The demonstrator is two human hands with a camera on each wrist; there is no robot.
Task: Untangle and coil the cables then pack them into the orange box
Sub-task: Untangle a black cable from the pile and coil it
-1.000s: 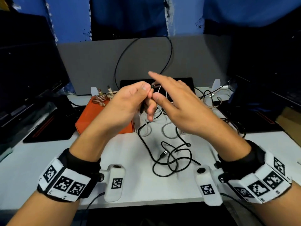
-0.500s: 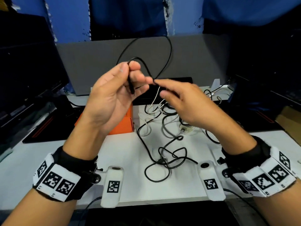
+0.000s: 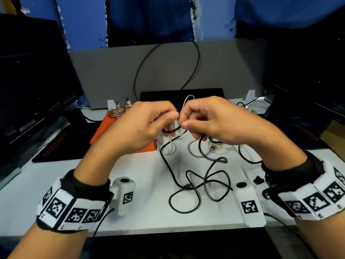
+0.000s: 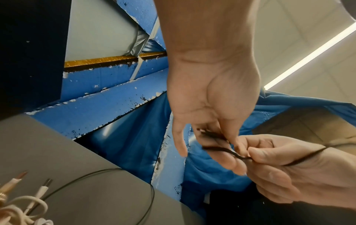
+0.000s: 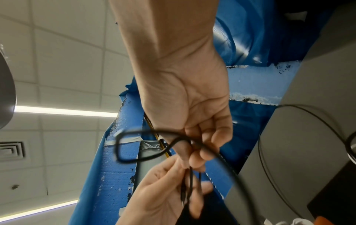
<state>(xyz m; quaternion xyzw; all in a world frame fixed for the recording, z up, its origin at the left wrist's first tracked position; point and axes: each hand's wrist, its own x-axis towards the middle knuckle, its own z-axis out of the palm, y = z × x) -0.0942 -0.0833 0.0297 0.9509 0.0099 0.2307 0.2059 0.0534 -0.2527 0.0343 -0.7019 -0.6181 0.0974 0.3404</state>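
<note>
Black cable point(image 3: 196, 186) lies tangled on the near white table point(image 3: 145, 217), one strand lifted between both hands. Left hand point(image 3: 147, 126) and right hand point(image 3: 211, 122) pinch it, fingertips nearly touching. Orange box point(image 3: 104, 131) sits left, behind them.

The white table point(image 3: 145, 212) carries an orange box point(image 3: 104, 133) at far left, a loose black cable point(image 3: 197, 186) looping near the middle (tangled with white cables point(image 3: 194, 152) further back), and a black pad point(image 3: 56, 148) at left.
</note>
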